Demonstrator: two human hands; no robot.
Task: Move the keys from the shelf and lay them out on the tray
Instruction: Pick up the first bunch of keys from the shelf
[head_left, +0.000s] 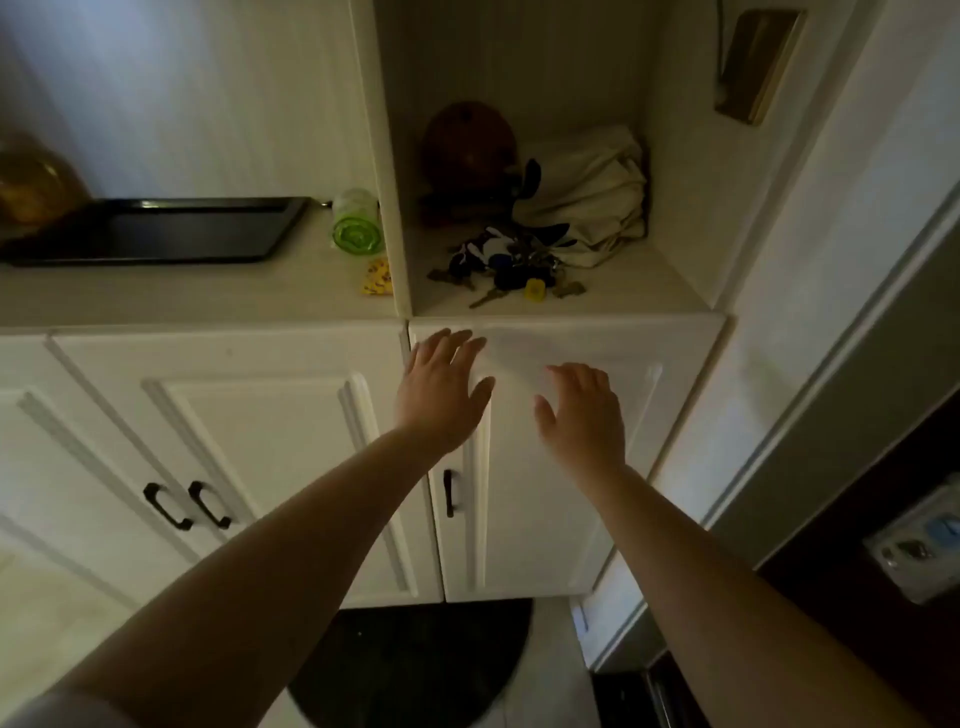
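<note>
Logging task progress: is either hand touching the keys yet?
Apart. The head view shows both the left hand and right hand open before the cabinet door, below the keys on the shelf.

Both your bare forearms reach forward and up, your left hand (441, 392) slightly higher with its fingers spread, your right hand (584, 415) beside it, palm down, fingers loosely extended, neither holding anything.

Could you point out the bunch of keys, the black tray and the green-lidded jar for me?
keys (506, 267): head view, middle of the pile.
black tray (150, 257): head view, its near rim.
green-lidded jar (356, 236): head view, its green lid.
</note>
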